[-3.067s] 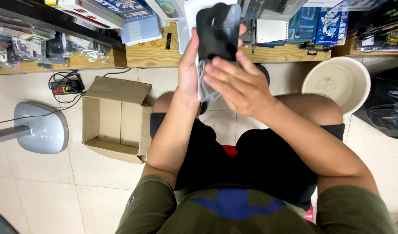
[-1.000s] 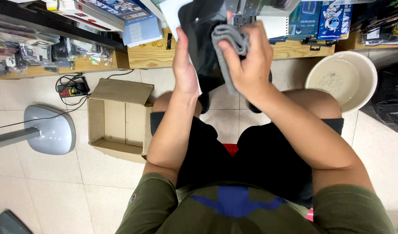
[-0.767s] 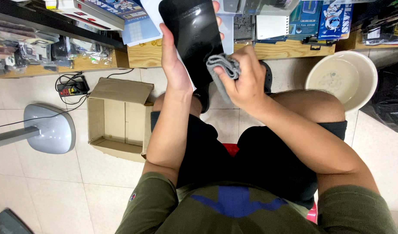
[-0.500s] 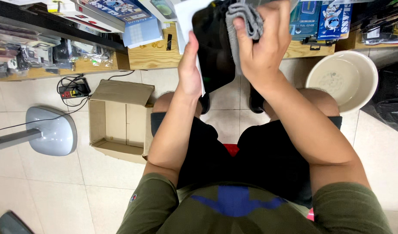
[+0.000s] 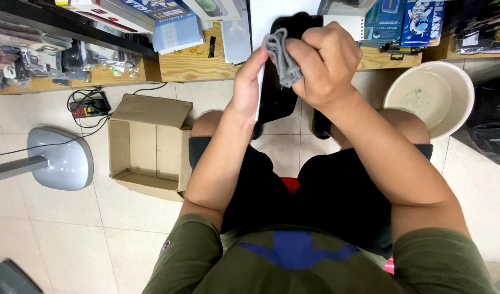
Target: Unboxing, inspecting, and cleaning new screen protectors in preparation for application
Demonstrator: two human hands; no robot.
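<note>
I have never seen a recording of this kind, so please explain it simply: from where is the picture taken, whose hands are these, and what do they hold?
The picture comes from a camera worn on a person's head, looking down, so you see that person's own arms, lap and the tiled floor.

The left hand supports a flat black tablet-like device, standing nearly upright. The right hand grips a bunched grey cloth and presses it against the device's upper part.

The person sits, wearing black shorts and an olive shirt. On the floor, at their left, lies an open cardboard box, a grey lamp-like base and a power strip. At their right stands a pale basin. Ahead is a wooden shelf crowded with packaged goods.
</note>
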